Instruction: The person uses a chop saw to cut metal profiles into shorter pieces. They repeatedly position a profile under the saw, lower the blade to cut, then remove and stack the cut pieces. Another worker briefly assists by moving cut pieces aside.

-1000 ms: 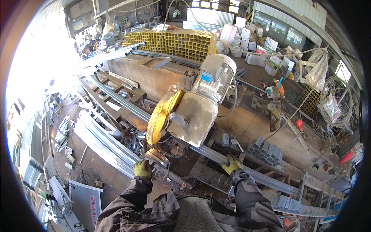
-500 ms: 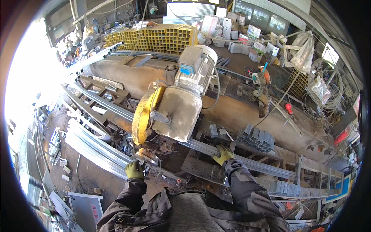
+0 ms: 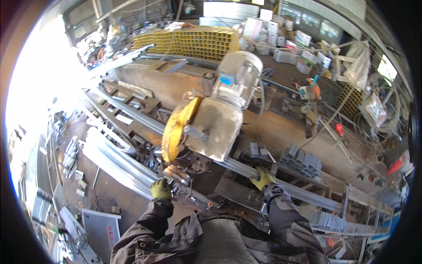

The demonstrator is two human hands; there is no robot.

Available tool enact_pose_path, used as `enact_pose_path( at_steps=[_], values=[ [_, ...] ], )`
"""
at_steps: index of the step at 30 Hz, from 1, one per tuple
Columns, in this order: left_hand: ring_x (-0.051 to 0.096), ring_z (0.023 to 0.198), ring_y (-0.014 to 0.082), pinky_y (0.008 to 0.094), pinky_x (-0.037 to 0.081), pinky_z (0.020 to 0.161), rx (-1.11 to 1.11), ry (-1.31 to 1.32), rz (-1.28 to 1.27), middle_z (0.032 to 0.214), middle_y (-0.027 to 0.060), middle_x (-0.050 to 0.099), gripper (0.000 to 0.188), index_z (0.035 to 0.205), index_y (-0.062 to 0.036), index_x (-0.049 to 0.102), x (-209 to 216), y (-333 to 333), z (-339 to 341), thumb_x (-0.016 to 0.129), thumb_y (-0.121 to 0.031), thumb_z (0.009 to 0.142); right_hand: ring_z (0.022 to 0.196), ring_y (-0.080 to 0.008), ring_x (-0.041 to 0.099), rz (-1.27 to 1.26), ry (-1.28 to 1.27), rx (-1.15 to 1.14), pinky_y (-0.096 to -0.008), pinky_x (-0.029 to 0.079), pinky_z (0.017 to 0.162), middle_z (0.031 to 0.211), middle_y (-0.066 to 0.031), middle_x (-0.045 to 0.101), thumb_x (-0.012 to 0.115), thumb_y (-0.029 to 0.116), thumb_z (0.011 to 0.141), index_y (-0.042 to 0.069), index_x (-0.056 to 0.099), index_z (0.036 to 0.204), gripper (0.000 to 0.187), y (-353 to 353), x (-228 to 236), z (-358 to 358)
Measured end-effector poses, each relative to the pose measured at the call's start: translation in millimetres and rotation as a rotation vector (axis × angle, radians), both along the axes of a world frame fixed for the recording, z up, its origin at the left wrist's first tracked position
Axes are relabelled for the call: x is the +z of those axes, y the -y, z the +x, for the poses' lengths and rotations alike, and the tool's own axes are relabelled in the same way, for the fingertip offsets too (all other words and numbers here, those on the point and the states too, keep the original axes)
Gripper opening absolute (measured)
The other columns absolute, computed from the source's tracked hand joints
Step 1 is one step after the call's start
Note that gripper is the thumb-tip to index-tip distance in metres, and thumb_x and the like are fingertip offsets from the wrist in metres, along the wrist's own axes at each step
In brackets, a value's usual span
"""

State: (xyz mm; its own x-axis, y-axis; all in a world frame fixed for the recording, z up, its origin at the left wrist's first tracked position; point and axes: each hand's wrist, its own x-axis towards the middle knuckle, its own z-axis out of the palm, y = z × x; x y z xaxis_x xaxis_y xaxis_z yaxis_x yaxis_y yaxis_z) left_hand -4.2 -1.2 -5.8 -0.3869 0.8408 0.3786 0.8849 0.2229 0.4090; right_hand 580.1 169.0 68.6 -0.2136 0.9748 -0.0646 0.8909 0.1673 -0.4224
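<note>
"Where's your right hand?"

"My right hand (image 3: 263,178) is over the grey bars (image 3: 307,198), thumb apart from the fingers, about half open. I can't tell whether the fingers close round the metal."

"And the bars?"

"They slant down to the right, in front of me; their upper end goes out of sight behind the saw (image 3: 213,127) and its yellow guard (image 3: 179,130)."

"Left hand?"

"My left hand (image 3: 161,189) is well apart from the right, fingers curled, near the end of some silvery strips (image 3: 116,160). What it has hold of, if anything, I can't tell."

"Anything beside the bars?"

"Short tubes (image 3: 301,162), stacked just beyond them, right of my right hand."
</note>
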Motion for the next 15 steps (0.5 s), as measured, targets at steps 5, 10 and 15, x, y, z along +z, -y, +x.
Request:
enact_pose_path(
  at_steps=[5,10,15],
  values=[
    [0.077,0.122,0.0461,0.0616,0.058,0.109,0.023,-0.003,0.013,0.124,0.0143,0.086,0.028,0.126,-0.0157,0.085,9.8,0.1,5.2,0.078,-0.024,0.100,0.167,-0.0429,0.055,0.042,-0.025,0.000,-0.0558,0.041,0.141,0.180,-0.0196,0.061,0.087,0.063,0.097,0.013,0.062,0.174,0.095,-4.4,-9.8,1.8],
    [0.076,0.122,0.0461,0.0637,0.057,0.109,0.044,-0.039,-0.045,0.124,0.0143,0.085,0.030,0.127,-0.0192,0.085,22.9,3.8,9.6,0.076,-0.027,0.099,0.165,-0.0448,0.056,0.067,-0.014,0.027,-0.0568,0.042,0.140,0.179,-0.0217,0.062,0.089,0.060,0.097,0.011,0.063,0.173,0.094,-6.0,-13.8,3.0],
    [0.077,0.120,0.0460,0.0636,0.058,0.107,0.015,-0.036,0.039,0.123,0.0141,0.085,0.029,0.126,-0.0182,0.085,29.8,5.0,12.3,0.076,-0.027,0.100,0.165,-0.0465,0.056,0.018,0.021,-0.013,-0.0579,0.041,0.140,0.179,-0.0229,0.062,0.088,0.060,0.098,0.011,0.063,0.174,0.094,-2.0,-11.1,2.9]
  ],
)
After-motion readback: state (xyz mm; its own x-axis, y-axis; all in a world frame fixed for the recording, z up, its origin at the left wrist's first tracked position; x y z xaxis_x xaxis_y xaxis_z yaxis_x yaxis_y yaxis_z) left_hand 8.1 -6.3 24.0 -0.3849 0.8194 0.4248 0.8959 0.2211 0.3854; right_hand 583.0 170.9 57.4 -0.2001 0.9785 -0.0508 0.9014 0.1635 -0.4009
